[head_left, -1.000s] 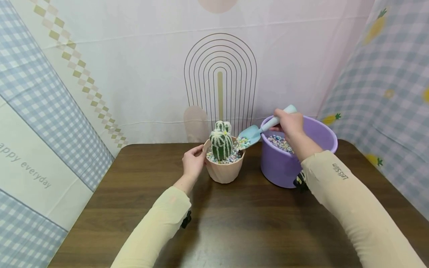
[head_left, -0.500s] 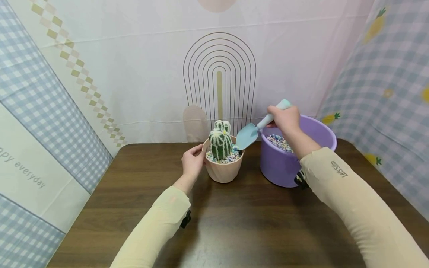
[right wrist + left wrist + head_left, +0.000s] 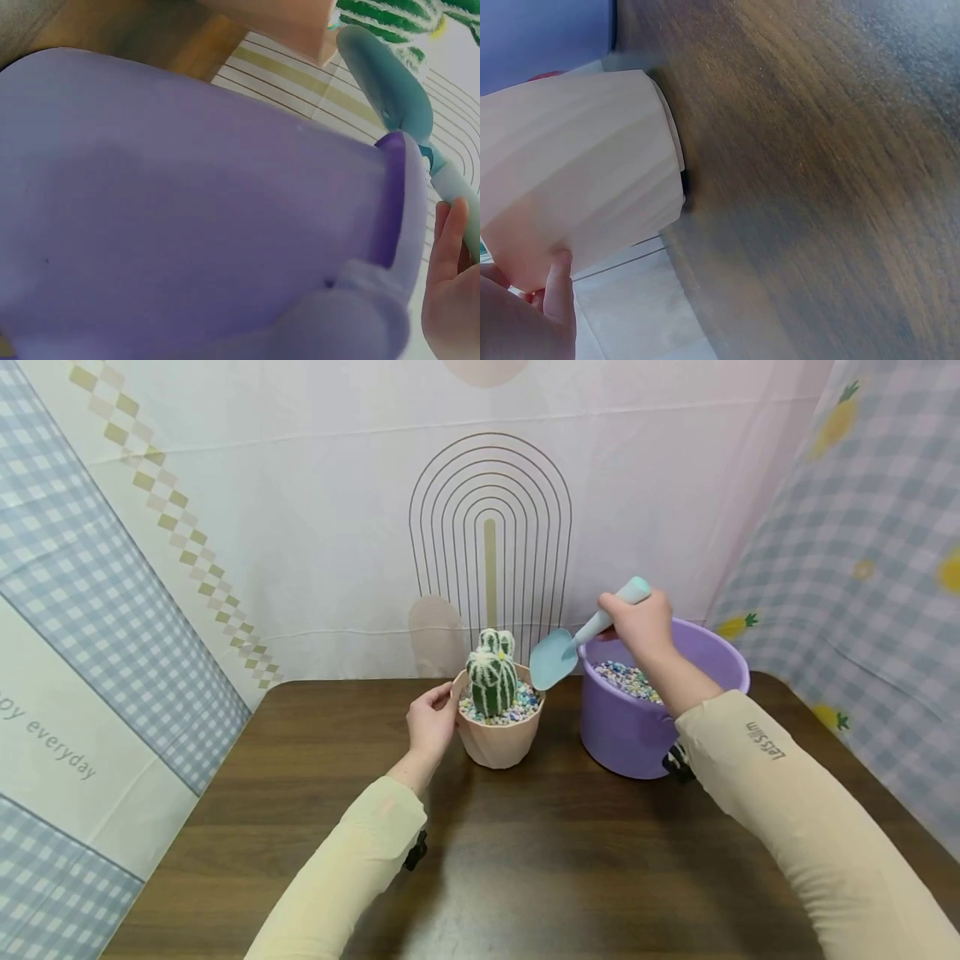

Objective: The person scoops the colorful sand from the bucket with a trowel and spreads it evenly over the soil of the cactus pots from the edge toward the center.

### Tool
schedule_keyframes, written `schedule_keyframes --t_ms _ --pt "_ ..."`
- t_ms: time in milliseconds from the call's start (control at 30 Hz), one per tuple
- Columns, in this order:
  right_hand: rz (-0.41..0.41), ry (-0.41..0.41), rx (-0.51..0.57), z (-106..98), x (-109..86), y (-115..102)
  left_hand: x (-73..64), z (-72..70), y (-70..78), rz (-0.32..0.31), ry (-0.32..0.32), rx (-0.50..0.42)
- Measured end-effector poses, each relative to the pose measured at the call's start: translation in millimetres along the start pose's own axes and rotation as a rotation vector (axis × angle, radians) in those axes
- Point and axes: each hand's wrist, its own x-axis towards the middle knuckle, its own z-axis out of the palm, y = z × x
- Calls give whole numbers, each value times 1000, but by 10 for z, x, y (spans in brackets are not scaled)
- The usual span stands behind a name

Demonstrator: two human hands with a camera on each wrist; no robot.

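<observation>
My left hand (image 3: 432,722) pinches the left rim of a pale pink pot (image 3: 500,747), its thumb and fingers on either side of the wall in the left wrist view. A green cactus with white woolly ribs (image 3: 492,681) stands upright in that pot, among multicoloured pebbles (image 3: 528,703). In my right hand (image 3: 643,628) is the handle of a light blue trowel (image 3: 553,658). Its blade tips down at the pot's right rim, and no pebbles show on it. The right wrist view shows the trowel (image 3: 390,90) beside the purple bucket's rim.
Right of the pot, a purple bucket (image 3: 618,739) holds more coloured pebbles (image 3: 630,680); my right forearm crosses over it. Both containers stand near the back of a dark wooden table (image 3: 525,860). Behind hangs a printed cloth (image 3: 337,527), with checked cloth at both sides.
The trowel has tilted steeper, and the yellow and green pebbles on its blade have slid off into the pot. My right hand has risen slightly; my left hand stays on the rim.
</observation>
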Motion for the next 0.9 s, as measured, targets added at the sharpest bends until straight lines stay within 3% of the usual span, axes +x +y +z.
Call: schedule_keyframes --t_ms 167,367,600,733,900 --pt "99 -31 162 -130 35 -34 10 -3 -11 3 1 7" --pt "261 -113 393 -434 65 -93 -56 -93 -39 97 43 60" --pt "368 -110 646 -897 202 -133 -318 -164 106 203 -43 52" --pt "367 -82 667 -1129 263 -110 -454 -63 224 263 -119 39" --pt "344 -1 534 -1304 285 -56 -618 184 360 306 -238 21"
